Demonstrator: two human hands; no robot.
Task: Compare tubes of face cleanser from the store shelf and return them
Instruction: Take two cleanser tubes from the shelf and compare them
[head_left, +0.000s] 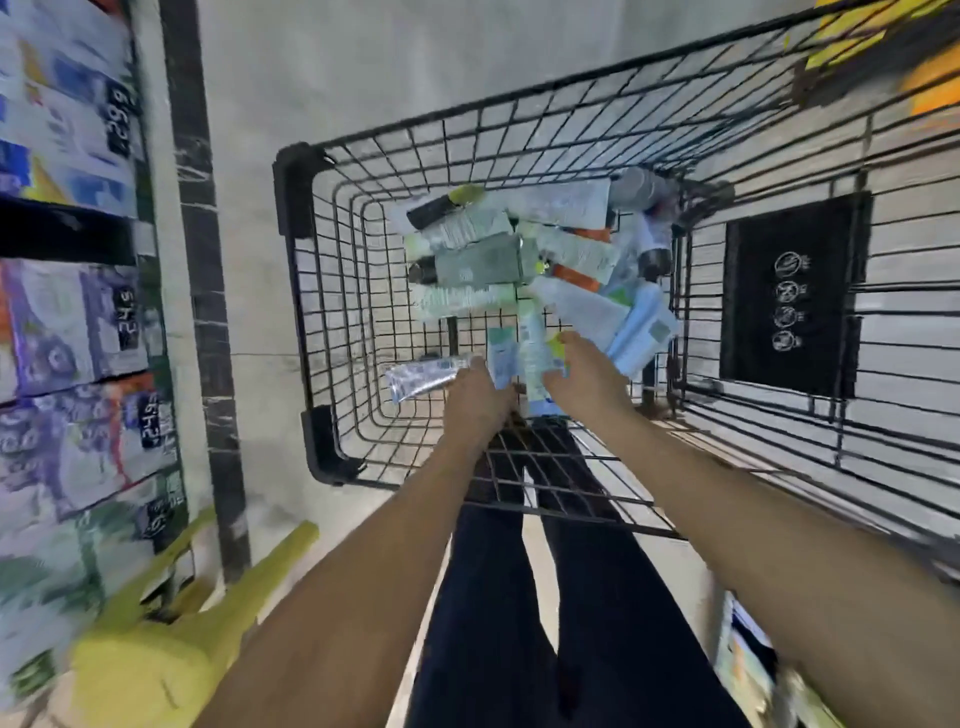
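- Both arms reach down into the black wire shopping cart (296, 208), right over a heap of cleanser tubes (483, 254) lying criss-cross on the cart's mesh floor.
- The left hand (475, 402) has its fingers curled round a silvery, crinkled tube (423, 376) that sticks out to its left; a pale blue-green tube (503, 358) stands just beside its fingertips, though the blur hides whether that one is gripped too.
- The right hand (582, 382) grasps a white tube with a yellow-green cap (537, 358), fingers wrapped near the cap end.
- These look like light, soft plastic tubes: they should give under a squeeze and slide easily against each other, glossy as they are.
- Best hold, I'd say, is across the firm shoulder by the cap or the flat crimped tail, not the belly, which would dent.
- Shelf stock with price tags (122, 124) runs along the left, within reach for returning them.
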